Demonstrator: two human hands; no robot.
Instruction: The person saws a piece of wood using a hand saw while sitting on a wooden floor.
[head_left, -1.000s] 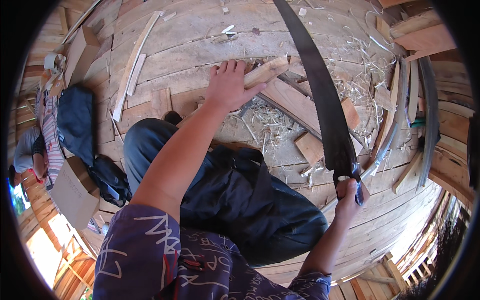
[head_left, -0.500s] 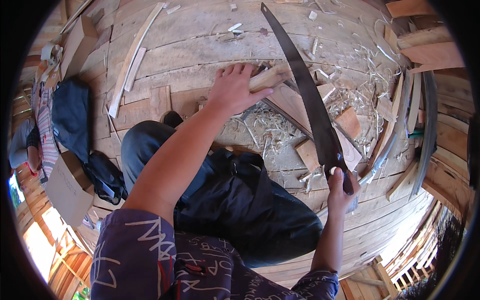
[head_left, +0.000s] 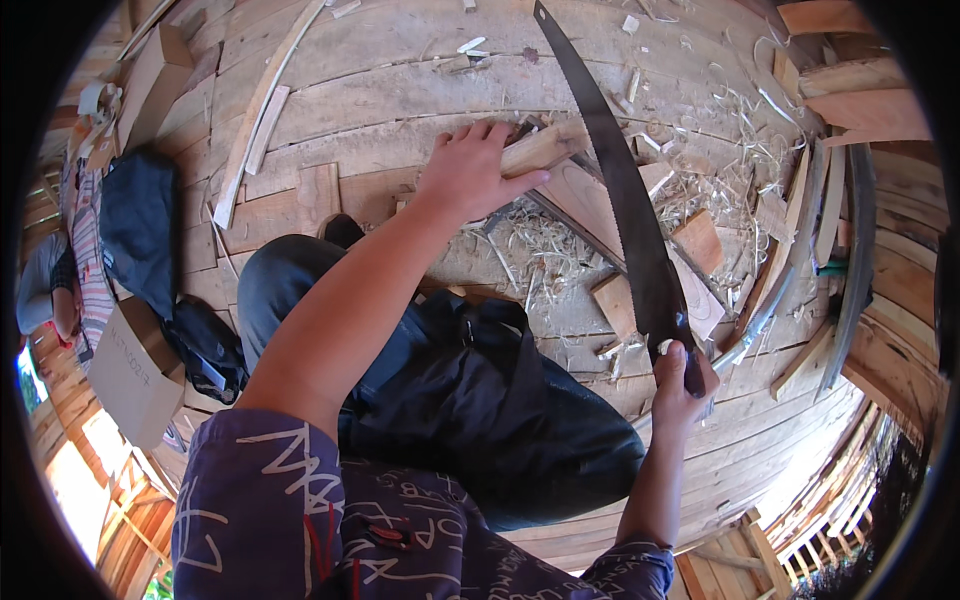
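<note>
My right hand is wrapped round the dark handle of a handsaw. Its long curved blade points away from me, toothed edge to the left, with the tip near the top of the view. Pressed down over a pale block of wood is my left hand, fingers on its far side and thumb along the near side. The block's right end lies beside the blade; whether they touch I cannot tell. Under and beside the block, a flat board with a dark edge runs toward the lower right, partly hidden by the saw.
Shavings and small offcuts litter the plank floor ahead and right. Long strips lie at the left, near a dark bag and a cardboard box. Curved timber stands at the right. Another person is at the far left.
The saw has shifted slightly to the right, its tip now a little farther from the block. My left hand keeps its place on the wood. The view has moved a little.
</note>
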